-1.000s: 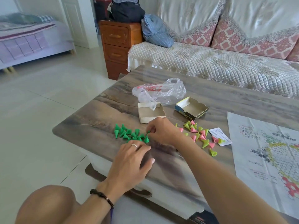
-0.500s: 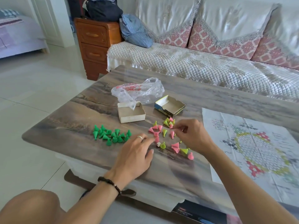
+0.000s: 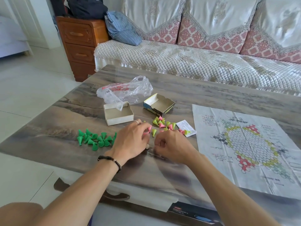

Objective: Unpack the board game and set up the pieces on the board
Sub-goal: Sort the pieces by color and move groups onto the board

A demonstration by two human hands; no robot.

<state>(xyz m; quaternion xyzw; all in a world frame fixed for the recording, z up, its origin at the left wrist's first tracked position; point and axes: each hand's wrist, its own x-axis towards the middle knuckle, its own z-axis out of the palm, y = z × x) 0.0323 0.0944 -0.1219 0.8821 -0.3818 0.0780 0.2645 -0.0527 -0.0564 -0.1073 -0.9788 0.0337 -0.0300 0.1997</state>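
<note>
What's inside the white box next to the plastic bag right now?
The white box shows bare inner walls and a corner of the plastic bag drooping over its rim. No pieces show, but its near wall hides the floor.

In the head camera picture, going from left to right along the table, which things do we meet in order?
Pile of dark green plastic cone pieces → left hand → right hand → small white paper slip → unfolded paper game board with a hexagon grid.
</note>
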